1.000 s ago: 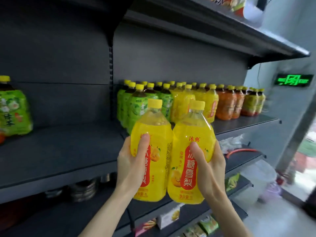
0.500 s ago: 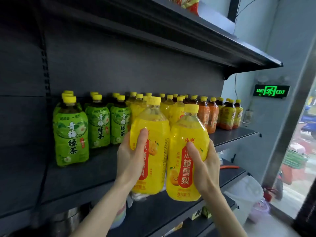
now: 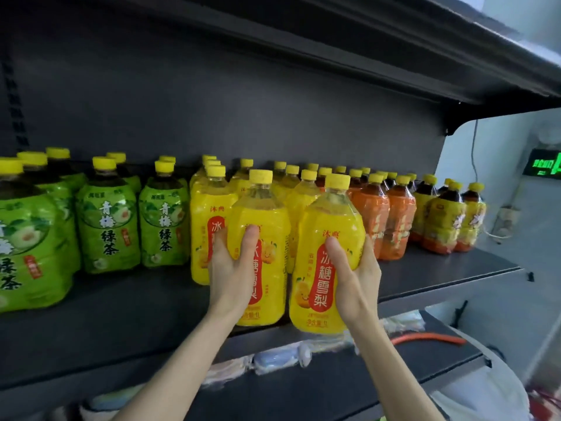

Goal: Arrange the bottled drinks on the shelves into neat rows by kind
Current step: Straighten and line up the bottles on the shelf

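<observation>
I hold two yellow pear-drink bottles upright at the front edge of the dark shelf (image 3: 127, 323). My left hand (image 3: 233, 268) grips the left yellow bottle (image 3: 267, 226); my right hand (image 3: 355, 275) grips the right yellow bottle (image 3: 328, 238). Both bottles stand just in front of the row of yellow bottles (image 3: 209, 220). Left of that row stand green tea bottles (image 3: 106, 220). To the right are orange-labelled tea bottles (image 3: 394, 220) and, furthest right, yellow-and-orange-labelled dark tea bottles (image 3: 443, 220).
An upper shelf (image 3: 394, 56) overhangs the bottles. A lower shelf (image 3: 334, 378) carries wrapped packs (image 3: 279, 357) and an orange hose (image 3: 425, 338). A green exit sign (image 3: 543, 168) hangs on the right wall. A white bag (image 3: 479, 390) sits at the lower right.
The view swung right and came closer to the stocked shelf. Both hands carried the two yellow bottles up to the yellow row at the shelf's front edge.
</observation>
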### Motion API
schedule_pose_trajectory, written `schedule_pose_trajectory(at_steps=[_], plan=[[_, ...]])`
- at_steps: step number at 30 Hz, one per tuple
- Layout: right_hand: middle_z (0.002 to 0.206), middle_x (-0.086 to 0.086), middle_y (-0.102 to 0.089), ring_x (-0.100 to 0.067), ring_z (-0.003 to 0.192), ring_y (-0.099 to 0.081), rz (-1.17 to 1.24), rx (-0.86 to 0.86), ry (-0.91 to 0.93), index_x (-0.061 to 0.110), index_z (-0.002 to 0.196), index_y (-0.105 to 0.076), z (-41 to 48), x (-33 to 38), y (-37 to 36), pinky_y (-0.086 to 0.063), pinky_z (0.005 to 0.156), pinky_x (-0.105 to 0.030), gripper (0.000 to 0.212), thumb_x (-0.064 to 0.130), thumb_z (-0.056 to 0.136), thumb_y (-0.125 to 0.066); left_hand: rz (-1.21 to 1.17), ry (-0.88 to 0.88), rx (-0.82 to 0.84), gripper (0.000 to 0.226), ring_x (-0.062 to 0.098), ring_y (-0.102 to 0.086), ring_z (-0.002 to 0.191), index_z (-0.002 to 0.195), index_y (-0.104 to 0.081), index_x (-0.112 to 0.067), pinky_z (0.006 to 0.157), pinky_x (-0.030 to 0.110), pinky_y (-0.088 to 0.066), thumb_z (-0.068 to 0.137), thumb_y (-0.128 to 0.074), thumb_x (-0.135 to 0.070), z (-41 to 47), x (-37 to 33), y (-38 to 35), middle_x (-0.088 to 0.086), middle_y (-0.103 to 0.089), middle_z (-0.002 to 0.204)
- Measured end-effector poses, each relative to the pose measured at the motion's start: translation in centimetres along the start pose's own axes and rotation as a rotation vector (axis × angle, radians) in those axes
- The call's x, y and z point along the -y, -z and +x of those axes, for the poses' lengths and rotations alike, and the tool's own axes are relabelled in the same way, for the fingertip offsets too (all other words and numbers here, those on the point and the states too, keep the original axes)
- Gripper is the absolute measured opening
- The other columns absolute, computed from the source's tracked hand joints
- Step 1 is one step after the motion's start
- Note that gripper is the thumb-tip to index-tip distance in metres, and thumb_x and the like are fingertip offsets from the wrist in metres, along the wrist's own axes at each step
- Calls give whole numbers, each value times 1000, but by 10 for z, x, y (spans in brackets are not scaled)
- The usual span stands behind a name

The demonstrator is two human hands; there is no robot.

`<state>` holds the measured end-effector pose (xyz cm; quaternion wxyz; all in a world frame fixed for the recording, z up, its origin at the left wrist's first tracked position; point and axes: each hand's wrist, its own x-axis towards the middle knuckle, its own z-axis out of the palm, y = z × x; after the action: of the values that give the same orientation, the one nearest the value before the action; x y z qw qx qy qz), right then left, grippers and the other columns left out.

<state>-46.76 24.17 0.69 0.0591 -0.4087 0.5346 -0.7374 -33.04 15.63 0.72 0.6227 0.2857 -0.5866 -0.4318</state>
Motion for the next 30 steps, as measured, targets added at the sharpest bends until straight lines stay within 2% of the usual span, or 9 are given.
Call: schedule_pose_trajectory(at_steps=[2, 5, 10, 13, 19, 21, 24, 27, 30], plan=[[94, 19, -70, -4, 86, -69, 40, 68, -14, 28, 131, -51, 18, -10, 7, -56, 69, -24, 74, 61, 67, -67, 34, -10, -58, 81, 15, -48, 124, 140, -40, -20, 106, 36, -37, 75, -43, -67, 0, 7, -14, -3, -54, 134], [93, 15, -71, -4, 85, -70, 92, 155, -39, 24, 130, -50, 39, -24, 15, -55, 64, -20, 65, 48, 72, -66, 55, -35, -113, 71, 13, -52, 119, 138, -43, -20, 101, 32, -41, 79, -45, -60, -1, 12, -30, -3, -57, 128], [87, 19, -71, 0, 81, -69, 176, 261, -64, 23, 129, -50, 63, -41, 16, -53, 61, -16, 64, 48, 73, -67, 118, -90, -148, 57, -2, -55, 108, 131, -47, -22, 83, 5, -43, 84, -48, -53, -2, 17, -44, -8, -60, 120], [94, 14, -68, 2, 81, -68, 196, 307, -71, 26, 126, -49, 71, -52, 15, -52, 61, -14, 61, 44, 73, -73, 163, -83, -157, 55, 4, -54, 114, 133, -43, -25, 97, 23, -45, 87, -48, -55, 4, 24, -48, -5, -58, 125], [95, 17, -66, 2, 83, -68, 205, 316, -80, 30, 124, -49, 83, -70, 16, -53, 62, -15, 56, 44, 74, -69, 282, -106, -112, 85, 14, -45, 128, 145, -26, -24, 105, 46, -41, 78, -45, -73, 15, 40, -46, -1, -44, 140], [94, 18, -66, 3, 83, -68, 210, 318, -72, 31, 124, -48, 85, -72, 16, -52, 62, -13, 56, 45, 72, -64, 387, -190, -100, 78, 13, -32, 137, 145, -17, -37, 110, 47, -35, 80, -46, -68, 7, 40, -41, -6, -28, 150], [95, 17, -65, 6, 81, -67, 215, 331, -65, 30, 125, -48, 86, -73, 15, -51, 61, -11, 57, 44, 72, -62, 615, -391, -23, 78, 5, -12, 143, 141, -2, -56, 113, 50, -28, 80, -50, -59, 5, 31, -27, -34, -3, 148], [99, 14, -66, 3, 84, -67, 222, 332, -59, 37, 116, -50, 85, -72, 14, -52, 62, -12, 56, 55, 66, -67, 791, -487, 137, 86, 2, -6, 144, 146, -6, -47, 113, 50, -23, 77, -57, -56, 13, 19, -17, -27, 3, 154], [101, 12, -67, 1, 87, -68, 225, 333, -52, 44, 110, -51, 85, -72, 14, -53, 64, -14, 53, 62, 61, -62, 906, -523, 150, 89, 9, -16, 142, 147, -16, -37, 111, 43, -18, 76, -67, -53, 22, 15, -19, -13, -13, 156]])
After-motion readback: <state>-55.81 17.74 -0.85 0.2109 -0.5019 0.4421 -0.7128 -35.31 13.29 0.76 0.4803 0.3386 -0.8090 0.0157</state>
